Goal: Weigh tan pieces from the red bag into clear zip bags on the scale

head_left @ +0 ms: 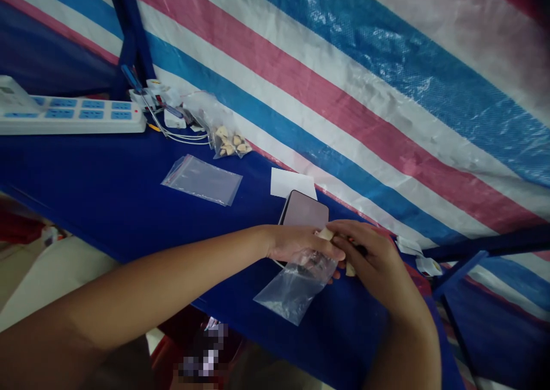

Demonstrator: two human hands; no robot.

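Observation:
My left hand (303,245) is closed on a clear plastic bag (290,295), which hangs down toward the table's front edge. Fingers of my right hand (372,258) meet it at the bag's mouth, bent around a small cream-coloured piece (326,233). Another pale piece (350,270) shows below the right fingers; whether it is held or lies on the table I cannot tell. Just behind the left hand is a flat, rounded-corner object with a greyish-pink top (306,209), partly covered by that hand.
A white sheet (292,182) lies behind the hands. Flat clear bags (204,179) lie to the left. Farther back are a bag of cream pieces (232,142), a screwdriver (144,98), cables and a white power strip (77,115). A striped tarp (301,81) borders the blue table (107,195).

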